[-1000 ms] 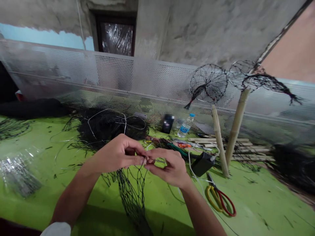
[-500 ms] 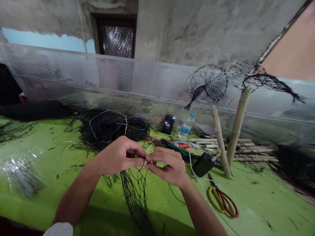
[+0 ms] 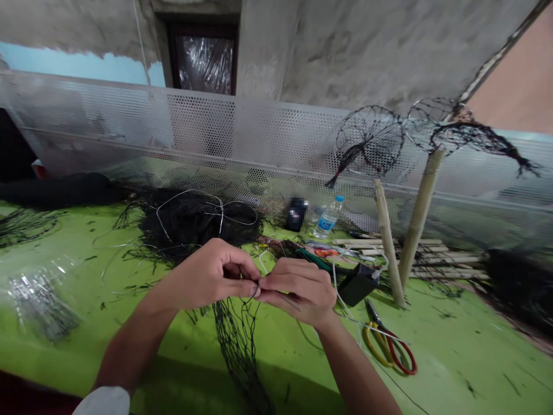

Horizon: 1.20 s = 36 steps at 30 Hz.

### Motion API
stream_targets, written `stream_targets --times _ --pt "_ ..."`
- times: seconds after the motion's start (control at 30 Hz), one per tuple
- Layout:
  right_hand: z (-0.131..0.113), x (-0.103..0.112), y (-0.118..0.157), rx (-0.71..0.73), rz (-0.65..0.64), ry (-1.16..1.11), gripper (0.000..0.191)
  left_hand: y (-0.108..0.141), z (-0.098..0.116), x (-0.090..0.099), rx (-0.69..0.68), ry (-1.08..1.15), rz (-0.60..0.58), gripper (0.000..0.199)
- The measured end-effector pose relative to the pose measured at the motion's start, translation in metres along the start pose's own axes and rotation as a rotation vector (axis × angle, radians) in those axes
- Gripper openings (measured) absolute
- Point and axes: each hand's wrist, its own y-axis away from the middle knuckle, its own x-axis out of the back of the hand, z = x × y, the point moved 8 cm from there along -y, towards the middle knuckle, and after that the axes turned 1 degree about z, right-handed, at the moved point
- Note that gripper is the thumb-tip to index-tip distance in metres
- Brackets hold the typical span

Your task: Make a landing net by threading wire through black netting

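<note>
Near the middle of the view, my left hand (image 3: 211, 275) pinches the top of a black mesh net (image 3: 239, 346), which hangs below it toward the front edge. My right hand (image 3: 300, 291) meets it fingertip to fingertip at the same spot, its fingers closed on a thin wire (image 3: 287, 300) that passes under them. The exact contact between net and wire is hidden by the fingers. Scissors (image 3: 389, 346) with one yellow and one red handle lie to the right of my right forearm.
Behind my hands lies a heap of black netting (image 3: 194, 222). A water bottle (image 3: 329, 217), a black box (image 3: 359, 283) and wooden sticks (image 3: 458, 262) are at the right, two poles leaning upright. Bagged metal pieces (image 3: 41, 305) lie at the left on the green table (image 3: 475, 351).
My right hand has turned slightly and shifted a little right, and the wire now lies at a different angle under its fingers. My left hand keeps its pinch. The view has shifted slightly.
</note>
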Motion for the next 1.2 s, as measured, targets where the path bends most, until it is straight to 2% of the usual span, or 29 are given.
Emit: stream_targets --times 0.2,0.4,0.53,0.67,0.87,0.93,1.0,1.13,1.2 --pt "0.000 -0.002 0.000 -0.049 0.044 -0.045 0.017 0.003 0.001 0.003 -0.019 -0.012 0.025 0.013" --pt "0.007 -0.003 0.003 -0.217 0.128 -0.108 0.019 0.005 0.010 0.008 -0.071 -0.080 0.088 0.007" --pt "0.016 -0.001 0.012 -0.409 0.233 -0.103 0.020 0.008 0.018 0.011 -0.152 -0.179 0.182 0.009" --pt "0.029 -0.004 0.028 -0.674 0.341 -0.162 0.009 0.011 0.025 0.011 -0.252 -0.288 0.280 0.009" --pt "0.047 -0.019 0.045 -0.895 0.484 -0.405 0.025 0.012 0.034 0.004 -0.397 -0.463 0.403 0.019" --pt "0.051 -0.019 0.044 -0.891 0.491 -0.416 0.030 0.011 0.035 0.003 -0.407 -0.530 0.442 0.019" --pt "0.050 -0.014 0.037 -0.810 0.454 -0.344 0.027 0.009 0.033 0.004 -0.371 -0.524 0.436 0.015" --pt "0.034 0.001 0.019 -0.522 0.349 -0.139 0.012 0.011 0.025 0.009 -0.244 -0.371 0.371 0.011" --pt "0.024 0.004 0.013 -0.398 0.285 -0.087 0.013 0.013 0.023 0.010 -0.196 -0.309 0.331 0.013"
